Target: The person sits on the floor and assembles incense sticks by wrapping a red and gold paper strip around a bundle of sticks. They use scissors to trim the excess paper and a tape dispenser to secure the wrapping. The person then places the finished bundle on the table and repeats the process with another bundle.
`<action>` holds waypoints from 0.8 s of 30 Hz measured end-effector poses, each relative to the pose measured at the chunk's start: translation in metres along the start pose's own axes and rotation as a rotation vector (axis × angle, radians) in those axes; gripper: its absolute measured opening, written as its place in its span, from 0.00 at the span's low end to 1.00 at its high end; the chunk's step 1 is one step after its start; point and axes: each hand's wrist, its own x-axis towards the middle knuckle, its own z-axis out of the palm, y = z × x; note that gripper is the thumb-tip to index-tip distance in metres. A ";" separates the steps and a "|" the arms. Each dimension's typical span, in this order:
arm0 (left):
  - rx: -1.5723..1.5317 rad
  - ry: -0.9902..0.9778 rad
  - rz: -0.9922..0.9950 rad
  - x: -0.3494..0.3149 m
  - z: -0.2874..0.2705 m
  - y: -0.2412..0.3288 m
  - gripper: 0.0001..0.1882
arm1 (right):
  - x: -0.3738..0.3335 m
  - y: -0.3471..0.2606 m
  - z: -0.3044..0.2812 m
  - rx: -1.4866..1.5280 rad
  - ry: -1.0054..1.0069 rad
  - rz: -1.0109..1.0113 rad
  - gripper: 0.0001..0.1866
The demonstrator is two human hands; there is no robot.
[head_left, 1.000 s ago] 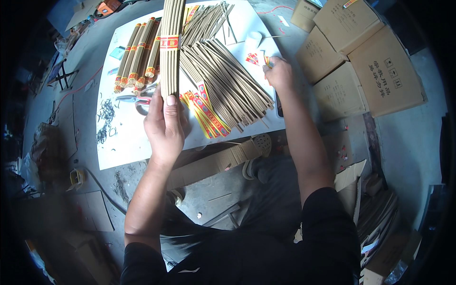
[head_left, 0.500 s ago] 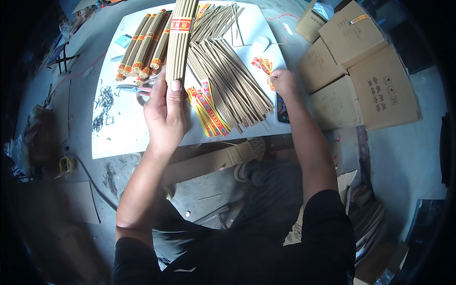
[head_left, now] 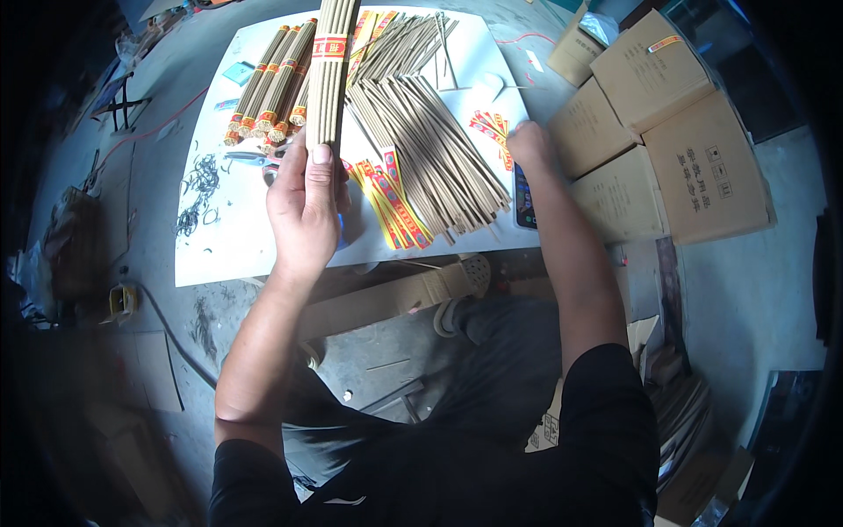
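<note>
Gripped near its lower end, an upright bundle of incense sticks [head_left: 327,97] with a red and gold paper band stands in my left hand [head_left: 303,202]. My right hand [head_left: 532,146] is closed at the table's right edge, beside a small fan of red and yellow paper strips [head_left: 492,128]; its fingertips are partly hidden, and I cannot make out what they hold. Between my hands lies a wide spread of loose incense sticks [head_left: 430,149]. More red and yellow label strips [head_left: 391,206] rest at its near left side.
Banded incense bundles [head_left: 274,83] are piled on the white table [head_left: 233,255] at left. Scissors [head_left: 255,156] and black rubber bands [head_left: 200,193] lie nearby. A phone [head_left: 524,200] is under my right wrist, a white cup [head_left: 487,86] beyond. Cardboard boxes [head_left: 702,167] stand at right.
My right hand has shifted slightly up and right, away from the small fan of strips. My left hand still holds the incense bundle, almost unmoved. The whole view has shifted a little.
</note>
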 end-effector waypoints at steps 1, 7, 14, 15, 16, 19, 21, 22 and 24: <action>0.003 0.000 -0.009 -0.001 -0.004 0.001 0.22 | -0.008 -0.010 -0.008 -0.030 -0.045 -0.036 0.22; 0.036 0.023 0.005 -0.001 -0.018 0.000 0.22 | 0.014 -0.002 0.019 -0.057 -0.106 -0.189 0.22; 0.032 0.037 0.033 -0.001 -0.024 0.004 0.21 | 0.045 0.009 0.036 0.087 -0.142 -0.156 0.20; 0.024 0.040 0.025 -0.001 -0.027 0.005 0.21 | 0.041 0.002 0.033 0.079 -0.139 -0.157 0.20; 0.013 0.042 0.016 -0.001 -0.028 0.005 0.21 | 0.037 -0.003 0.028 0.070 -0.135 -0.156 0.20; -0.007 0.048 0.001 -0.002 -0.031 0.003 0.21 | 0.012 -0.023 0.015 -0.063 -0.014 -0.003 0.21; -0.013 0.053 -0.014 -0.005 -0.030 0.005 0.20 | -0.014 -0.041 -0.010 -0.036 0.008 -0.096 0.21; -0.020 0.054 -0.016 -0.005 -0.029 0.007 0.19 | -0.028 -0.046 -0.021 -0.022 0.024 -0.142 0.22; -0.067 -0.040 -0.139 -0.007 -0.034 0.001 0.17 | -0.061 -0.044 -0.021 0.431 0.177 -0.210 0.19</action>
